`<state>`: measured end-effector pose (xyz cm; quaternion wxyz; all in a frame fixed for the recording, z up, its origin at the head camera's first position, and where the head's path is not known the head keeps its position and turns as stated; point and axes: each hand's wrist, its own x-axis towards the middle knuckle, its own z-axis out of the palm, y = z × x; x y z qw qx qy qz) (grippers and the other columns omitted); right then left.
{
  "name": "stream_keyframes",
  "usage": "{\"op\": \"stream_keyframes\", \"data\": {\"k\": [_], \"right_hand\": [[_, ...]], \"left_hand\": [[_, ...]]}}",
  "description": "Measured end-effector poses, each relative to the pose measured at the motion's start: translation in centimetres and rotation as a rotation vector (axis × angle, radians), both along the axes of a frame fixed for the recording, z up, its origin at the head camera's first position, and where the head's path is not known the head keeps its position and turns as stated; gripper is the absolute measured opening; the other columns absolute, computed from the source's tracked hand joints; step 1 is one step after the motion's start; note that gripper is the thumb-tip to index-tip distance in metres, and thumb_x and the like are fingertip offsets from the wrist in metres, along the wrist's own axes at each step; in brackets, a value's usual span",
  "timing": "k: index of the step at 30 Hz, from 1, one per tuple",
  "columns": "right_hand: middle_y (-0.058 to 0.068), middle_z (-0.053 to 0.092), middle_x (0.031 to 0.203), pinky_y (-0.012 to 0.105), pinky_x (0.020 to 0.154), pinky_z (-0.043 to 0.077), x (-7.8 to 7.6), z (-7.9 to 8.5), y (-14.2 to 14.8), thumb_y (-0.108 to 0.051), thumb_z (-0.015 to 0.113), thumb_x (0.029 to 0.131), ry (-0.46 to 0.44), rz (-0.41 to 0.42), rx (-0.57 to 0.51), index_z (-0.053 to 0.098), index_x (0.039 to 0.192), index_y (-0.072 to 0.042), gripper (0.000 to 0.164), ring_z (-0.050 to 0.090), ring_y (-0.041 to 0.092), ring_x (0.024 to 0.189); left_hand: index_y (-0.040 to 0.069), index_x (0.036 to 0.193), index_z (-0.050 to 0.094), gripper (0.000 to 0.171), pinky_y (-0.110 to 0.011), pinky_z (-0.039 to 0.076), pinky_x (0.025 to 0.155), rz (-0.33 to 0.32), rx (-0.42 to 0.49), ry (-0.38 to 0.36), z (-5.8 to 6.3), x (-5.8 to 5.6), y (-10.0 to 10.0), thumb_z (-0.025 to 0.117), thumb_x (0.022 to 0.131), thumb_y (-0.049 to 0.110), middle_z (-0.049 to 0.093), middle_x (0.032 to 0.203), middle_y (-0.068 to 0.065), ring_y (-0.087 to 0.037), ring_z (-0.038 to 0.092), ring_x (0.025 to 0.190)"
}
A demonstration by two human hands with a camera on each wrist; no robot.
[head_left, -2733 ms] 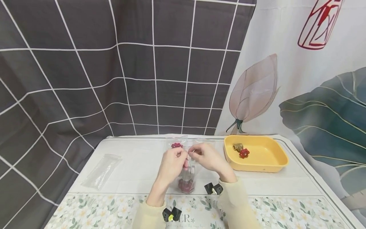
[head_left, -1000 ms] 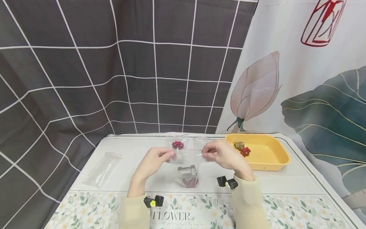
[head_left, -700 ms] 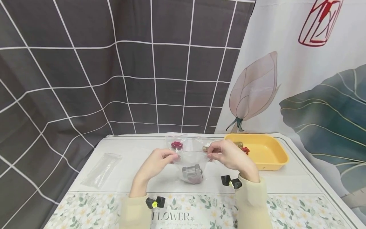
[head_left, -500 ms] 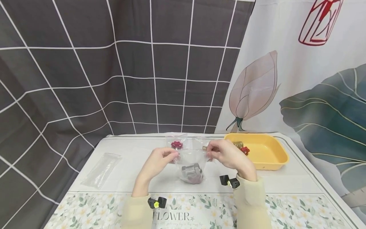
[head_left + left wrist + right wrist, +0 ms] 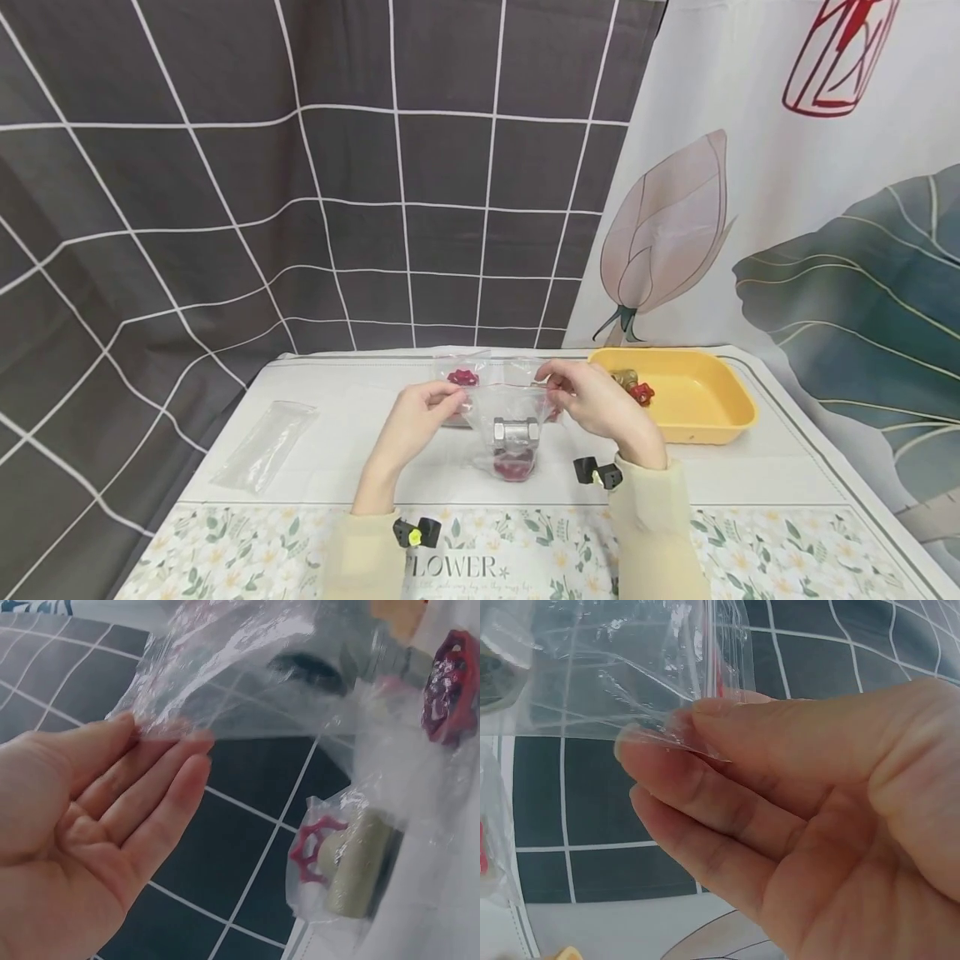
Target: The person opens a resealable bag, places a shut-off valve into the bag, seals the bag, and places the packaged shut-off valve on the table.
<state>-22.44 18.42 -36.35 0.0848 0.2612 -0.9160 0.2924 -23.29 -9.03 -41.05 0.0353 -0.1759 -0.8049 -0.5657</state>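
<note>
A clear zip bag [image 5: 487, 417] hangs upright between my hands in the head view, its top edge spread wide. Inside it, a metal valve [image 5: 516, 432] lies level with its red handwheel [image 5: 513, 467] below, at the bag's bottom. My left hand [image 5: 420, 417] pinches the bag's upper left corner between thumb and fingers [image 5: 172, 772]. At the upper right corner, my right hand [image 5: 600, 408] pinches the film beside the red zip line [image 5: 720, 679]. In the left wrist view, the bagged handwheel [image 5: 452, 688] shows at the right edge.
Behind the held bag lie other bagged valves, one with a red handwheel [image 5: 463, 377]. At right stands a yellow tray [image 5: 701, 396] with a brass valve [image 5: 625, 380] in it. A flat clear bag [image 5: 266, 446] lies on the left of the white table [image 5: 352, 450].
My hands, close together at the bag's top 2.7 s ago, have moved apart and stretched its upper edge. The bagged valve, tilted half a second ago, now hangs level and slightly further right.
</note>
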Motion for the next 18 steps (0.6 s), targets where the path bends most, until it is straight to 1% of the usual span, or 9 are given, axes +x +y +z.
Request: {"op": "stream_keyframes", "data": {"k": [3, 6, 8, 11, 15, 18], "right_hand": [[-0.003, 0.064, 0.081, 0.033, 0.071, 0.05, -0.15, -0.11, 0.15, 0.007, 0.063, 0.087, -0.005, -0.002, 0.001, 0.067, 0.104, -0.006, 0.021, 0.058, 0.009, 0.072], [-0.003, 0.063, 0.081, 0.034, 0.071, 0.05, -0.23, -0.14, 0.16, 0.005, 0.063, 0.088, -0.016, -0.006, 0.007, 0.067, 0.104, -0.006, 0.02, 0.058, 0.009, 0.072], [-0.003, 0.063, 0.082, 0.034, 0.072, 0.049, -0.25, -0.15, 0.18, 0.004, 0.062, 0.089, -0.02, -0.007, 0.013, 0.067, 0.106, -0.006, 0.02, 0.058, 0.01, 0.073], [0.001, 0.065, 0.087, 0.037, 0.075, 0.05, -0.15, -0.15, 0.23, 0.002, 0.064, 0.089, -0.028, -0.007, 0.011, 0.067, 0.109, -0.005, 0.021, 0.06, 0.014, 0.078], [0.009, 0.068, 0.102, 0.046, 0.083, 0.051, 0.12, -0.05, 0.08, -0.002, 0.067, 0.088, -0.031, 0.004, -0.01, 0.065, 0.114, -0.003, 0.026, 0.064, 0.024, 0.093], [0.012, 0.067, 0.112, 0.05, 0.092, 0.048, 0.29, 0.1, -0.47, -0.007, 0.069, 0.088, -0.007, 0.001, -0.01, 0.064, 0.118, -0.004, 0.03, 0.062, 0.029, 0.104]], "left_hand": [[0.005, 0.1, 0.073, 0.015, -0.036, 0.056, 0.081, 0.051, 0.061, -0.015, -0.12, -0.13, 0.38, 0.07, 0.091, 0.017, 0.073, 0.091, -0.006, -0.017, 0.07, 0.08], [0.003, 0.097, 0.073, 0.014, -0.036, 0.057, 0.077, 0.075, 0.117, -0.015, -0.3, -0.28, 0.58, 0.073, 0.089, 0.015, 0.073, 0.088, -0.008, -0.02, 0.071, 0.077], [0.003, 0.097, 0.072, 0.013, -0.035, 0.058, 0.077, 0.075, 0.117, -0.006, -0.27, -0.26, 0.64, 0.072, 0.089, 0.013, 0.073, 0.088, -0.008, -0.02, 0.071, 0.077], [0.002, 0.098, 0.072, 0.011, -0.031, 0.057, 0.077, 0.066, 0.108, 0.004, -0.21, -0.21, 0.69, 0.071, 0.091, 0.011, 0.073, 0.089, -0.008, -0.019, 0.071, 0.079], [0.002, 0.098, 0.072, 0.011, -0.028, 0.057, 0.077, 0.053, 0.106, 0.018, -0.19, -0.17, 0.73, 0.07, 0.091, 0.01, 0.073, 0.09, -0.008, -0.019, 0.071, 0.08], [0.003, 0.097, 0.072, 0.01, -0.028, 0.057, 0.077, 0.051, 0.107, 0.035, -0.29, -0.19, 0.73, 0.07, 0.091, 0.011, 0.073, 0.089, -0.008, -0.019, 0.07, 0.08]]}}
